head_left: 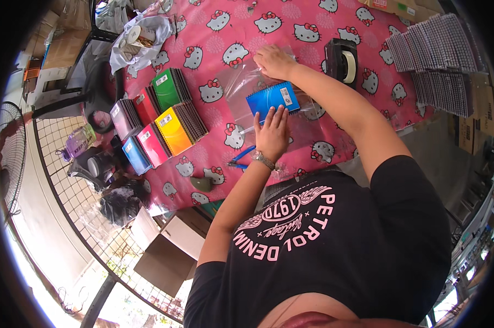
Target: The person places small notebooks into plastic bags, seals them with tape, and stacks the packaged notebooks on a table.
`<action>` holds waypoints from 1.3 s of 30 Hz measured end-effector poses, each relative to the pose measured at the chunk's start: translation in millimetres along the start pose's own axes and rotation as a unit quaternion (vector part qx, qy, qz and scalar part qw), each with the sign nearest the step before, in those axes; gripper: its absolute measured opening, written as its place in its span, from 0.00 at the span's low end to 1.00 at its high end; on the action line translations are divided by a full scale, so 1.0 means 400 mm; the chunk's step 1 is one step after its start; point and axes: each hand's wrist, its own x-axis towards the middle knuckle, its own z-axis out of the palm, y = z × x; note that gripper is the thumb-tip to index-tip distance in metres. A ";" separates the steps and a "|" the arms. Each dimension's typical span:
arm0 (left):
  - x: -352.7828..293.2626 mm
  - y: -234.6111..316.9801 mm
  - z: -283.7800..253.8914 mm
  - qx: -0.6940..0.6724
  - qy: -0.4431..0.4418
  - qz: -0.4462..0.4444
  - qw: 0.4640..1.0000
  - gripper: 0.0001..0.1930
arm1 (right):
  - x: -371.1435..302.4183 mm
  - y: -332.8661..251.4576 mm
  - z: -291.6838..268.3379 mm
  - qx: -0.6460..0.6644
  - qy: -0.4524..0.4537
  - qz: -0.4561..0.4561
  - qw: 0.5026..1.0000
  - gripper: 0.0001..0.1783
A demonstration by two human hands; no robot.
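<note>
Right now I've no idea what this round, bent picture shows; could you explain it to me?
There's no robot here, just one person working bare-handed. A wide fisheye camera worn on the person's head looks down, so straight edges seem bent. The left grip, simply a hand, rests its fingers on a blue notebook. The right grip touches clear plastic beyond it; whether it pinches the plastic, I can't tell. On the pink patterned cloth are also stacks of colourful spiral notebooks at left, blue-handled pliers near the left grip, and a roll of tape in a dark holder at right.
</note>
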 end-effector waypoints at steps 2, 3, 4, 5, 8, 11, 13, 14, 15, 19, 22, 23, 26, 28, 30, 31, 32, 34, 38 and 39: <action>0.022 -0.071 0.014 -0.086 0.014 0.018 0.996 0.21 | 0.009 -0.039 -0.057 0.081 -0.104 0.047 0.990 0.07; 0.033 -0.097 0.022 -0.092 0.079 0.009 0.993 0.18 | -0.016 -0.079 -0.081 0.097 -0.042 0.045 0.993 0.10; 0.045 -0.116 0.027 -0.087 0.109 -0.044 0.989 0.17 | -0.055 -0.121 -0.106 0.109 0.021 0.044 0.993 0.12; 0.063 -0.119 0.021 -0.047 0.180 -0.046 0.981 0.17 | -0.108 -0.153 -0.112 0.072 0.043 0.031 0.996 0.16; 0.144 -0.114 -0.062 0.086 0.228 0.038 0.969 0.17 | -0.225 -0.221 -0.062 0.018 0.115 0.057 0.992 0.22; 0.150 -0.182 -0.122 0.175 0.072 0.061 0.980 0.15 | -0.244 -0.273 -0.034 -0.035 0.153 0.095 0.983 0.23; 0.143 -0.226 -0.170 0.220 -0.064 0.049 0.972 0.11 | -0.254 -0.290 -0.029 -0.084 0.142 0.115 0.980 0.20; 0.123 -0.224 -0.197 0.247 -0.126 0.046 0.960 0.08 | -0.267 -0.287 -0.032 -0.085 0.138 0.120 0.980 0.19; 0.091 -0.213 -0.210 0.242 -0.110 0.069 0.962 0.07 | -0.275 -0.287 -0.028 -0.085 0.136 0.124 0.979 0.18; 0.077 -0.095 -0.186 0.130 0.030 0.121 0.984 0.15 | -0.280 -0.298 -0.030 -0.081 0.131 0.154 0.976 0.13; 0.094 -0.136 -0.085 0.100 0.027 0.085 0.991 0.12 | -0.269 -0.333 -0.052 -0.041 0.145 0.181 0.972 0.12; 0.105 -0.165 -0.063 0.098 0.005 0.057 0.994 0.10 | -0.266 -0.354 -0.055 -0.018 0.152 0.192 0.969 0.12; 0.114 -0.164 -0.046 0.118 0.007 0.090 0.989 0.09 | -0.346 -0.424 -0.039 -0.026 0.115 0.224 0.967 0.21; 0.120 -0.152 -0.051 0.099 -0.008 0.084 0.992 0.07 | -0.372 -0.470 -0.043 -0.097 0.084 0.216 0.968 0.27; 0.136 -0.132 -0.065 0.101 -0.040 0.074 0.991 0.07 | -0.373 -0.462 -0.013 -0.093 -0.005 0.221 0.971 0.39; 0.143 -0.119 -0.075 0.111 -0.064 0.065 0.990 0.07 | -0.363 -0.463 -0.020 -0.074 -0.040 0.227 0.970 0.41; 0.150 -0.107 -0.086 0.121 -0.088 0.056 0.987 0.07 | -0.349 -0.464 -0.026 -0.055 -0.074 0.232 0.968 0.42; 0.140 -0.094 -0.087 0.149 -0.108 0.054 0.981 0.08 | -0.325 -0.465 -0.017 -0.064 -0.088 0.233 0.966 0.48; 0.141 -0.100 -0.059 0.175 -0.186 0.048 0.966 0.10 | -0.307 -0.448 0.017 -0.055 -0.048 0.256 0.964 0.46; 0.127 -0.107 -0.050 0.173 -0.182 0.042 0.967 0.11 | -0.320 -0.441 -0.006 -0.051 -0.053 0.237 0.969 0.42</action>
